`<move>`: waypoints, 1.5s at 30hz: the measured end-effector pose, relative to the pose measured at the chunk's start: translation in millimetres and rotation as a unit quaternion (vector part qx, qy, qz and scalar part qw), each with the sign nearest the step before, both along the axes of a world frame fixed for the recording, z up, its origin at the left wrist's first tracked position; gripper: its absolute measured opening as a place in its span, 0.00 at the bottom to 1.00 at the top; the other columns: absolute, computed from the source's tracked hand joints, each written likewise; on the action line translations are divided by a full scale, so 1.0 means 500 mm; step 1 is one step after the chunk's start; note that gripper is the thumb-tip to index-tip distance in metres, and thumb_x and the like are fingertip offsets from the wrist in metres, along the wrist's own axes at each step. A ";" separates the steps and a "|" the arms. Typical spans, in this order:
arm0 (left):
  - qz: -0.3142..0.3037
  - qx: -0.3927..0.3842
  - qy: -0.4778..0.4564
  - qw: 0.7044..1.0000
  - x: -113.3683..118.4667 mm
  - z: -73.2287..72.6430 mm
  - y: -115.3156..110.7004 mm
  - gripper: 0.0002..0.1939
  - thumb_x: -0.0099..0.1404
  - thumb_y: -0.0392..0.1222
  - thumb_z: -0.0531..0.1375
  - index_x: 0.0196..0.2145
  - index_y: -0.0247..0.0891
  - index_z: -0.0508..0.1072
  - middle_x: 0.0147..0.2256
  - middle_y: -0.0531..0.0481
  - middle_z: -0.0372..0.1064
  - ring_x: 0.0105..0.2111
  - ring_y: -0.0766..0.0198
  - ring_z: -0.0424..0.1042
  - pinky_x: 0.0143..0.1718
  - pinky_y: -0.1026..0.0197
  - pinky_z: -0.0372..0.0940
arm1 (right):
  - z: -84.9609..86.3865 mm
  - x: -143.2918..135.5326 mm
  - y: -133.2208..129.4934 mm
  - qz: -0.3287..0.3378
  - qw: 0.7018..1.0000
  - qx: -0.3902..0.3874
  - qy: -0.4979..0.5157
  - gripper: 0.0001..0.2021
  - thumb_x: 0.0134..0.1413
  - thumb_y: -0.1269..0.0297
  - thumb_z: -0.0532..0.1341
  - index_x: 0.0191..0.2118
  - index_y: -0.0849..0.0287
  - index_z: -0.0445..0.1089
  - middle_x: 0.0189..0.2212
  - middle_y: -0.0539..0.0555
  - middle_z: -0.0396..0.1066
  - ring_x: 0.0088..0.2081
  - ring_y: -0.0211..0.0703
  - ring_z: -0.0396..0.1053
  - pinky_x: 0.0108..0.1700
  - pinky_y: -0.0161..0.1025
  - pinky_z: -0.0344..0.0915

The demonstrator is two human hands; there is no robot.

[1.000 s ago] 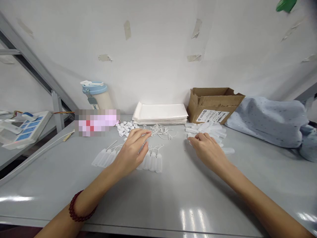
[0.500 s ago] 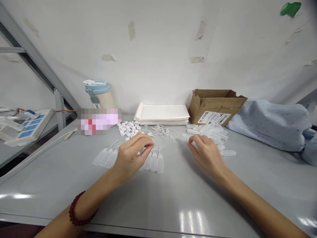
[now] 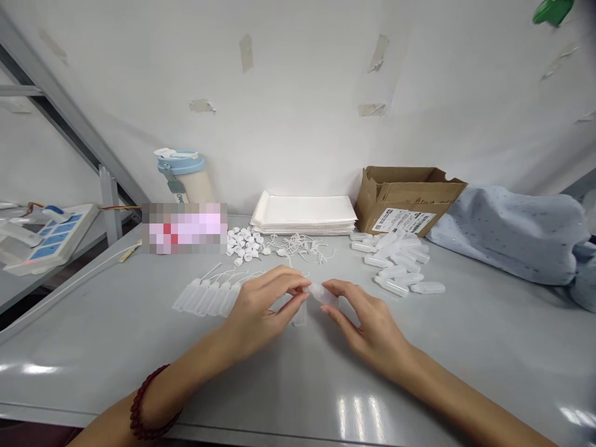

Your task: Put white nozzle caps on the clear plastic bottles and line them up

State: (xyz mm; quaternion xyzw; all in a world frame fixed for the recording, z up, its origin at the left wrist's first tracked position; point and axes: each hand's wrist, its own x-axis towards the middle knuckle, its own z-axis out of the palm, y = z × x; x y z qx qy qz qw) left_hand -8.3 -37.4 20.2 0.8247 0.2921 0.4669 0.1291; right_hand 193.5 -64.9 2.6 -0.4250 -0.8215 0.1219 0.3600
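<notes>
My right hand (image 3: 372,320) grips a small translucent plastic tube (image 3: 326,297) between thumb and fingers. Its narrow end points at the pinched fingertips of my left hand (image 3: 263,307), which hold a small white cap, mostly covered by the fingers. A white string stands up just behind those fingertips. Partly behind the left hand lies a row of tubes with string loops (image 3: 205,297). Beyond the hands are a heap of white caps (image 3: 244,243) and a tangle of white strings (image 3: 302,245). Loose tubes without strings (image 3: 395,261) lie scattered to the right.
Along the wall stand a stack of white envelopes (image 3: 305,214), an open cardboard box (image 3: 410,202) and a blue-lidded cup (image 3: 186,174). Pale blue cloth (image 3: 507,233) is bunched at the right. A blurred pink item (image 3: 190,233) lies at left, near a white device (image 3: 56,239).
My right hand has come left from the loose tubes, carrying one tube. My left hand has moved slightly right and down, so the fingertips of both hands are now close together at the tube.
</notes>
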 end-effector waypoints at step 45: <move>-0.088 0.056 -0.009 0.995 0.010 0.003 -0.009 0.13 0.60 0.22 0.56 0.39 0.34 0.73 0.33 0.44 0.73 0.35 0.64 0.72 0.35 0.62 0.71 | 0.015 -0.005 -0.016 0.012 0.998 -0.068 -0.005 0.14 0.60 0.68 0.54 0.51 0.58 0.59 0.30 0.54 0.72 0.30 0.42 0.71 0.32 0.38 0.68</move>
